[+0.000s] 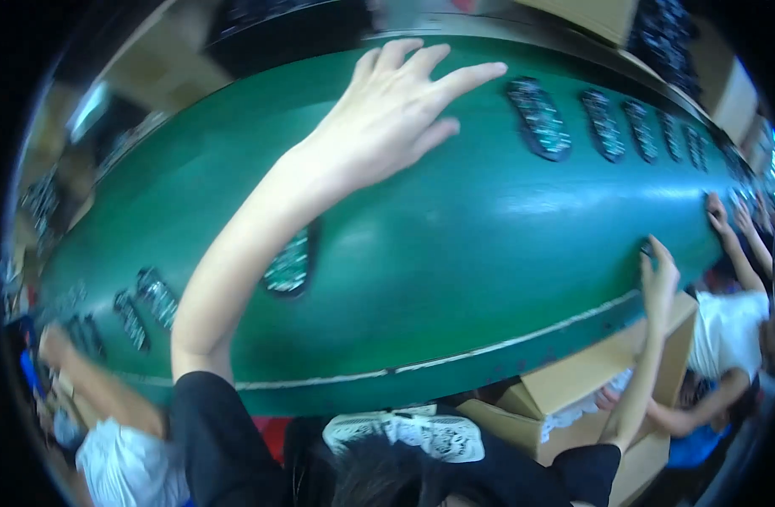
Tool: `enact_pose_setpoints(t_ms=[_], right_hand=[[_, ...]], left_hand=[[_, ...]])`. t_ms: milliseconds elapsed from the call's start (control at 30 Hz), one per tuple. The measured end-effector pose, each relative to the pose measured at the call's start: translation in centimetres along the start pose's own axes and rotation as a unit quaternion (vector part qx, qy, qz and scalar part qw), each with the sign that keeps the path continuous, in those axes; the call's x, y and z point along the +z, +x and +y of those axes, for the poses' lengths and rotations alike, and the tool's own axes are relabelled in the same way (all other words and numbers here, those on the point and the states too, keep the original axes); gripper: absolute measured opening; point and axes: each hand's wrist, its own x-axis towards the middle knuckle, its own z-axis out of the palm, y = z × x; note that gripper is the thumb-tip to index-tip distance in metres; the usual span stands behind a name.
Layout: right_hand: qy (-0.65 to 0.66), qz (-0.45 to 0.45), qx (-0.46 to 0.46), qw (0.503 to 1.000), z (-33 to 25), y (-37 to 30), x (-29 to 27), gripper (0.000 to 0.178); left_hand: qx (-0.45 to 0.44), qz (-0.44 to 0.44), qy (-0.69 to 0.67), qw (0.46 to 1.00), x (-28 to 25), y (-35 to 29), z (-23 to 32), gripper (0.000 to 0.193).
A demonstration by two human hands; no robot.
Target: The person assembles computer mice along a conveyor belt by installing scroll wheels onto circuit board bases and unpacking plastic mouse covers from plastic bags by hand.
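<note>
My left hand (396, 114) reaches over the green belt (455, 279) toward its far side, fingers spread, with nothing in it. Right of its fingertips lies an oblong, sole-shaped dark piece (539, 120) with a shiny surface. Under my left forearm a similar piece (288, 264) is partly hidden. Near the belt's front edge at the right, my right hand (660, 275) has its fingers closed around a small dark thing (646, 247), mostly hidden by the fingers.
More oblong pieces (604, 125) run along the far right, others (157, 297) at the left. An open carton (590, 372) with white material stands at the belt's front right, a co-worker's hand (609, 399) at it. Another co-worker's fist (56, 345) is at far left.
</note>
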Motion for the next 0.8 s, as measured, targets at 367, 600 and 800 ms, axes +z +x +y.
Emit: enact_pose_setpoints(t_ms=[367,600,800], right_hand=[[0.511,-0.316,-0.042,0.798,-24.3,-1.3,-5.3,0.049],[0.576,-0.451,0.009,0.681,-27.8,-1.1,-4.4,0.039],[0.453,-0.272,-0.054,0.847,-27.2,-3.0,-2.6,0.028]], left_hand=[[-0.193,-0.206,-0.094,0.955,-6.9,-19.1,0.4,0.095],[-0.125,-0.163,-0.043,0.978,-3.1,-14.4,6.8,0.091],[-0.025,-0.188,-0.018,0.982,-1.1,-13.7,13.5,0.084]])
